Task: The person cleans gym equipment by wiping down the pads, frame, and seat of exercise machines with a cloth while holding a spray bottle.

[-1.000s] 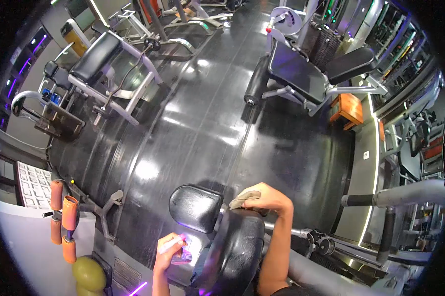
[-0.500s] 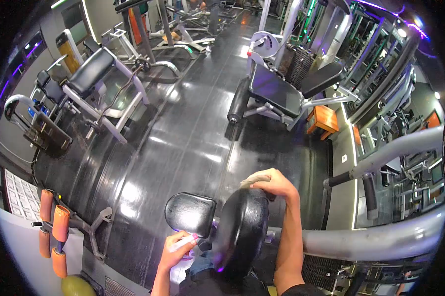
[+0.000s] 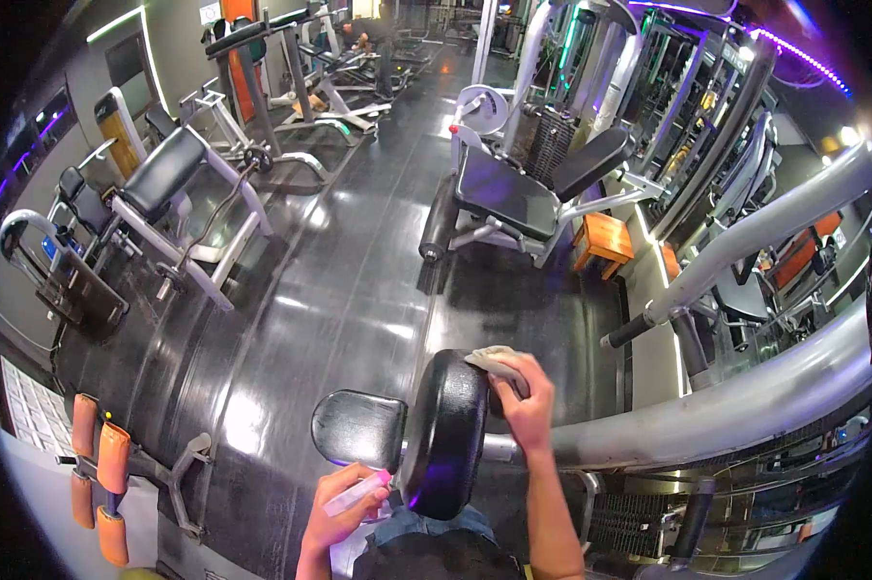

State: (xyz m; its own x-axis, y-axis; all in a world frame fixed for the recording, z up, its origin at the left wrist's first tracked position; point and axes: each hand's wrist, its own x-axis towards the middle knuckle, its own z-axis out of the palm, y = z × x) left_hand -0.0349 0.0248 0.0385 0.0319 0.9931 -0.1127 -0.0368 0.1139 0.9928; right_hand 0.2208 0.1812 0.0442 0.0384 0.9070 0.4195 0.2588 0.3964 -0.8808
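Note:
In front of me stands an upright black padded backrest (image 3: 447, 425) of a gym machine. My right hand (image 3: 525, 391) is closed on a greyish cloth (image 3: 497, 362) and presses it to the pad's top right edge. My left hand (image 3: 344, 507) grips a translucent bottle (image 3: 355, 494) with a pink cap, beside the pad's lower left side. Just beyond that hand is a black padded seat (image 3: 358, 428), shiny under the lights.
A thick grey machine arm (image 3: 726, 411) runs to my right. Orange foam rollers (image 3: 113, 459) stand at lower left. Ahead are a black bench (image 3: 506, 191), a wooden stool (image 3: 604, 244) and a preacher curl bench (image 3: 165, 174) on black flooring (image 3: 334, 280).
My right hand has moved with the cloth from over the pad's top to its right edge. My left hand's bottle has tilted slightly, and the camera view has shifted.

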